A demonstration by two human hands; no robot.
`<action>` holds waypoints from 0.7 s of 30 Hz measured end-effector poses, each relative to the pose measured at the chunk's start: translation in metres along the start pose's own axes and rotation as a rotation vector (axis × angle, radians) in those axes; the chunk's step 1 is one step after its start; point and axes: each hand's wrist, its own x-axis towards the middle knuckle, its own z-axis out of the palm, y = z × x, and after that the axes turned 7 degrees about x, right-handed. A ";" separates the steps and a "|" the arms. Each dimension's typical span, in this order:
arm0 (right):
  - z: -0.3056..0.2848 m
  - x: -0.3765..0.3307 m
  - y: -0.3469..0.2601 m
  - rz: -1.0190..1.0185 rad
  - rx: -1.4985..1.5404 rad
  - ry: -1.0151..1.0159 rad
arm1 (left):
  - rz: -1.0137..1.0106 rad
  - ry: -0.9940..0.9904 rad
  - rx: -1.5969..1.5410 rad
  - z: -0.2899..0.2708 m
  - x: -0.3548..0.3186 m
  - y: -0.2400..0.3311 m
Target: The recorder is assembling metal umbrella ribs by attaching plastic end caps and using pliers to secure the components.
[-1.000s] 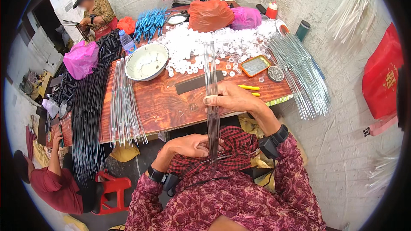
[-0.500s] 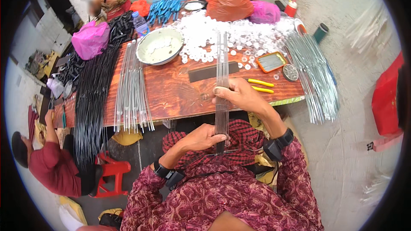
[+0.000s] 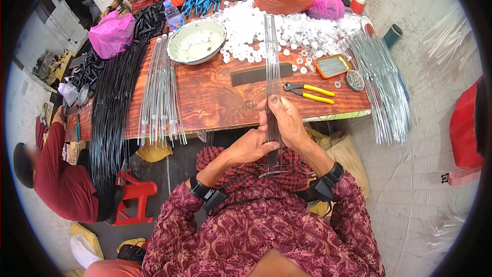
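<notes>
A reddish-brown wooden table point(image 3: 215, 97) stands on a grey concrete floor point(image 3: 425, 184). A pale plastered wall point(image 3: 420, 0) runs along the right side. A red plastic stool point(image 3: 134, 200) sits on the floor at lower left. Lighting is even daylight.

A cream bowl point(image 3: 197, 41) of white caps stood on the wooden table point(image 3: 215, 97) beside yellow-handled pliers point(image 3: 310, 92), an orange tray point(image 3: 333, 65), pink bags point(image 3: 110, 33) and a water bottle point(image 3: 173, 16); a red stool point(image 3: 134, 197) sat below.
</notes>
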 end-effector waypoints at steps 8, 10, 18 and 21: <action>-0.014 0.001 0.018 0.024 0.116 -0.009 | -0.223 -0.333 -0.026 0.001 0.007 0.003; -0.019 0.002 0.020 0.034 0.141 -0.023 | -0.212 -0.408 0.053 -0.010 0.010 0.008; -0.037 -0.001 0.019 0.071 0.133 0.004 | -0.184 -0.325 -0.180 -0.078 0.021 0.000; -0.042 -0.005 0.022 0.073 0.117 0.023 | -0.288 -0.253 -0.296 -0.103 0.029 0.009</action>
